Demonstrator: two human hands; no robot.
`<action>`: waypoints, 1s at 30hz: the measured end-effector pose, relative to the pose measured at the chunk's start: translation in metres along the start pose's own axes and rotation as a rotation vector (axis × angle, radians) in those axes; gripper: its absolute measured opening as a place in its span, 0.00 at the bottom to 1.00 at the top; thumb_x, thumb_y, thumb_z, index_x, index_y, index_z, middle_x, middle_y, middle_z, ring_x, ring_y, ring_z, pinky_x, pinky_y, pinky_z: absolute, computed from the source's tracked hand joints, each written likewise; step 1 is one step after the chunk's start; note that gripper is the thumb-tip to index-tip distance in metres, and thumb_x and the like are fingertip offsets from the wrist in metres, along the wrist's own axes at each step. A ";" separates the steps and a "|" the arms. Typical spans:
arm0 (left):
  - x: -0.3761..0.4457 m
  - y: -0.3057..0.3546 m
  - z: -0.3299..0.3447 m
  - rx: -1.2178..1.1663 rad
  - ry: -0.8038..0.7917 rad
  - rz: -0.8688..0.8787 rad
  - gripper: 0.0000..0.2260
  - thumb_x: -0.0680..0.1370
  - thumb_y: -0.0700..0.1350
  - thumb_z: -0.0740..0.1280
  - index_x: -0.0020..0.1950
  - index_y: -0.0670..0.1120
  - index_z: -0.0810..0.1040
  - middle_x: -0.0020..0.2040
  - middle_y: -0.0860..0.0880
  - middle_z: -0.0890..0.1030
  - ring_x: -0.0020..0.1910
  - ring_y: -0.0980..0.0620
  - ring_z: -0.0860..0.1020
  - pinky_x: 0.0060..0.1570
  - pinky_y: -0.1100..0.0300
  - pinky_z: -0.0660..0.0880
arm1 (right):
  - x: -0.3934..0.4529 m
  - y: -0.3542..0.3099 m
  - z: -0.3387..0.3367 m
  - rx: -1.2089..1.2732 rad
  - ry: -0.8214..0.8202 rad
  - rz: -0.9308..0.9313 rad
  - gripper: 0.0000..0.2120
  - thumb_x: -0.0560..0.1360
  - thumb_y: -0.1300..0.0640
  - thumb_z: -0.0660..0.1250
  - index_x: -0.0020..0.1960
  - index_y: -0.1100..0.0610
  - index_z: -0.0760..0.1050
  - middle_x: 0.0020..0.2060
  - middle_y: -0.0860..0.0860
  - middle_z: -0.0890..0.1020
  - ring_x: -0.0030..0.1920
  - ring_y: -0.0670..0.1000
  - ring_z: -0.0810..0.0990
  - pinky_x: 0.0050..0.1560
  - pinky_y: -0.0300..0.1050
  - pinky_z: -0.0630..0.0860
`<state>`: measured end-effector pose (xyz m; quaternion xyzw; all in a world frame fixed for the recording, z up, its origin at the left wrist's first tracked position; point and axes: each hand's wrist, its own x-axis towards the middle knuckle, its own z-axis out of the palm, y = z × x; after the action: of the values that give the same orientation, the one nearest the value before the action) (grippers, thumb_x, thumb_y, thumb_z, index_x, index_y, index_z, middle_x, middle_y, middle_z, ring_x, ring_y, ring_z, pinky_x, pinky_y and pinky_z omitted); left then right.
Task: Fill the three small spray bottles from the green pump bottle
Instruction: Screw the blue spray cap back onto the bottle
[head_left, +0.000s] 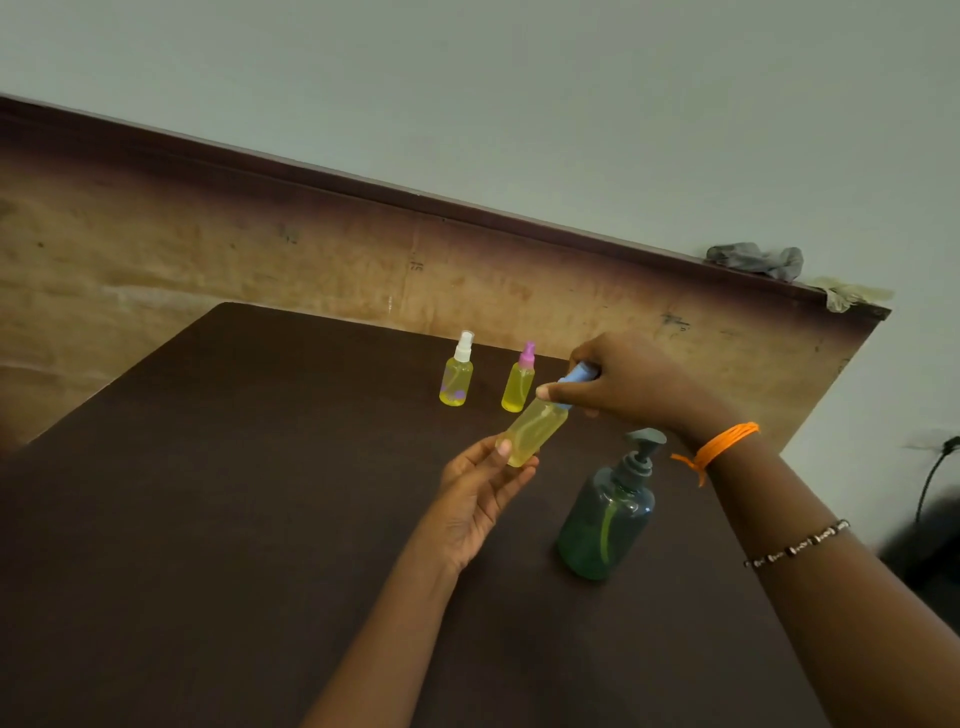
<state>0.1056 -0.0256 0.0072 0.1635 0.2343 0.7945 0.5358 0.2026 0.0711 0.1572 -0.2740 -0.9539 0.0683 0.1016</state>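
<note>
Head view: looking down on a dark brown worktop with a worn wooden board standing behind it against a pale wall.
Left hand: the left hand is cupping the bottom end of the blue-capped spray bottle, fingers lightly curled round its base, thumb pressing on the side.
Right hand: the right hand is gripping the blue cap of that same bottle, fingers closed round it, forefinger lying across the neck.
Blue-capped bottle: it is being held tilted above the worktop between both hands, cap end up and to the right, showing yellow liquid inside.
White-capped spray bottle: standing upright near the back of the worktop, holding yellow liquid.
Pink-capped spray bottle: standing upright just beside the white-capped one, to its right, also yellow inside.
Green pump bottle: standing on the worktop under the right wrist, pump head on, apart from the small bottles.
Wrist: an orange thread band and a beaded bracelet are sitting on the right arm.
Board top: a grey rag is lying at the right end.
</note>
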 end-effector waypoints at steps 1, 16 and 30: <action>0.000 0.000 0.000 0.000 -0.010 -0.003 0.11 0.72 0.40 0.65 0.51 0.37 0.76 0.42 0.41 0.83 0.39 0.52 0.83 0.38 0.64 0.79 | -0.001 -0.001 0.001 0.015 0.041 -0.018 0.17 0.71 0.45 0.70 0.36 0.58 0.78 0.27 0.49 0.77 0.27 0.45 0.72 0.32 0.39 0.69; -0.033 0.034 0.005 0.200 -0.101 0.021 0.14 0.70 0.41 0.64 0.52 0.35 0.76 0.42 0.41 0.84 0.42 0.51 0.83 0.40 0.64 0.79 | -0.028 -0.037 0.022 0.803 0.204 -0.008 0.07 0.76 0.58 0.68 0.51 0.59 0.81 0.39 0.49 0.81 0.36 0.45 0.75 0.40 0.37 0.73; -0.026 0.055 0.003 0.503 -0.012 0.316 0.09 0.74 0.36 0.66 0.53 0.41 0.78 0.47 0.47 0.84 0.48 0.53 0.82 0.47 0.64 0.78 | -0.011 -0.060 0.081 0.909 0.246 0.106 0.09 0.72 0.58 0.72 0.52 0.55 0.77 0.47 0.55 0.82 0.44 0.51 0.80 0.47 0.48 0.77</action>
<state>0.0745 -0.0663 0.0394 0.3304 0.3925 0.7840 0.3495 0.1627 0.0089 0.0879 -0.2563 -0.7928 0.4512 0.3196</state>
